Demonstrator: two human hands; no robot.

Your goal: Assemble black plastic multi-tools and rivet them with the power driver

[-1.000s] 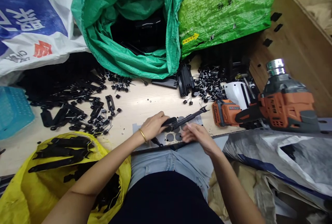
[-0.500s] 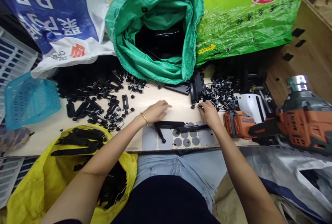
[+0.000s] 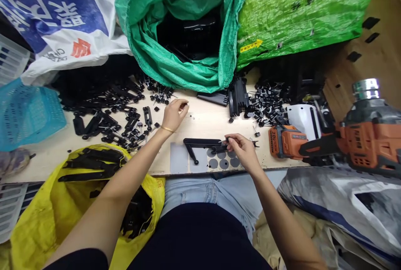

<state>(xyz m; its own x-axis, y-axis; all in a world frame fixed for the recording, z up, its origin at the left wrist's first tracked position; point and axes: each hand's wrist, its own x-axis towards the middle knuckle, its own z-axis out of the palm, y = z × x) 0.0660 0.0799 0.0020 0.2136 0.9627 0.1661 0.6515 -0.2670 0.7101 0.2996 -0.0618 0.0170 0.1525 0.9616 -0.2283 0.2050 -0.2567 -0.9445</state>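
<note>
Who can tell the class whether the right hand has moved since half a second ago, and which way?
Yes: judged against the grey circles, the right hand has moved left and down the picture.

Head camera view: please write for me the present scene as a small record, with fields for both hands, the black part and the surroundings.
Left hand: bare left hand, above pale wooden table; whether it holds anything is unclear
Right hand: bare right hand, pinching small black-headed metal pin
Black part: angled black plastic bar, lying near the pin
Far side: open green woven bag
Near left: yellow woven bag containing black parts
Right side: orange-and-black power tool
</note>
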